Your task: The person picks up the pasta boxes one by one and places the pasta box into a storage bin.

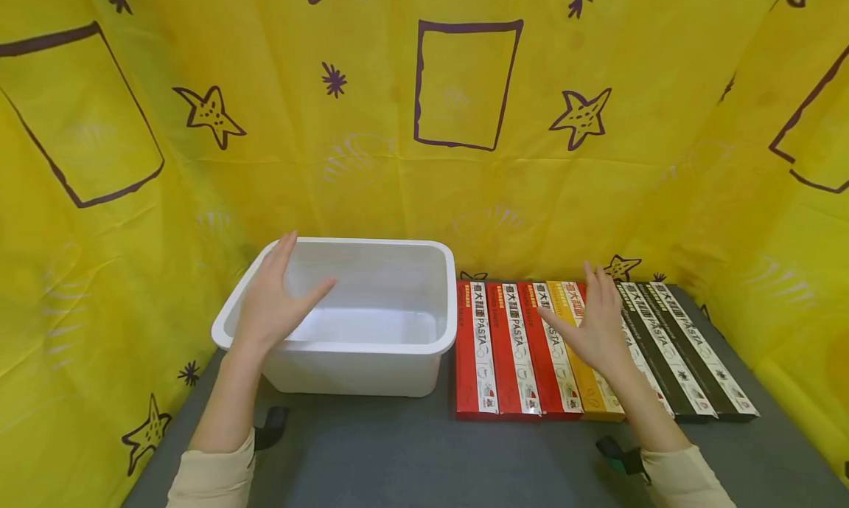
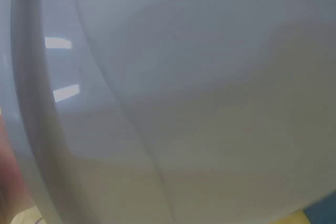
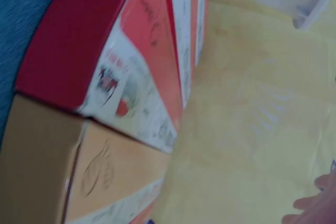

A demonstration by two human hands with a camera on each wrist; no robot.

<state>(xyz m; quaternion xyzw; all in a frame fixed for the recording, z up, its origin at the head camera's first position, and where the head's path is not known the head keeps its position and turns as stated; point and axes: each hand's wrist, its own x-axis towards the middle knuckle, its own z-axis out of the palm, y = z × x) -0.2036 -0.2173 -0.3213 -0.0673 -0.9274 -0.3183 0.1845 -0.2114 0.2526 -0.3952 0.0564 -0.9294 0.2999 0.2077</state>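
Reaching up on the left, the left hand (image 1: 272,301) appears against the near left rim of the white bin (image 1: 358,375), its fingers straight and released, its thumb pointing across the opening; whether skin meets plastic, I can't tell. Over on the right, the right hand (image 1: 600,327) is loose too, fingers extended and thumb apart, across the row of pasta boxes on the dark table (image 1: 424,464), just beside the bin. Its thumb tip lines up with the third red box, the palm with the orange box (image 1: 587,379) and its neighbour; contact there is unclear as well. Now for looks! The bin is a deep rectangle with rounded corners and a broad lip. Next come three red boxes (image 1: 474,360), long, slim and lying flat side by side, then the orange one, then black boxes (image 1: 701,371) at the far end, white strips lettered PASTA running down their lengths. As for what's hidden: the left hand covers part of the bin's lip, and the left wrist view is nearly all pale wall, with a blurred bit of hand at the edge. The right hand and forearm mask whatever sits between orange and black, and the right wrist view cuts its fingers off at the lower corner.
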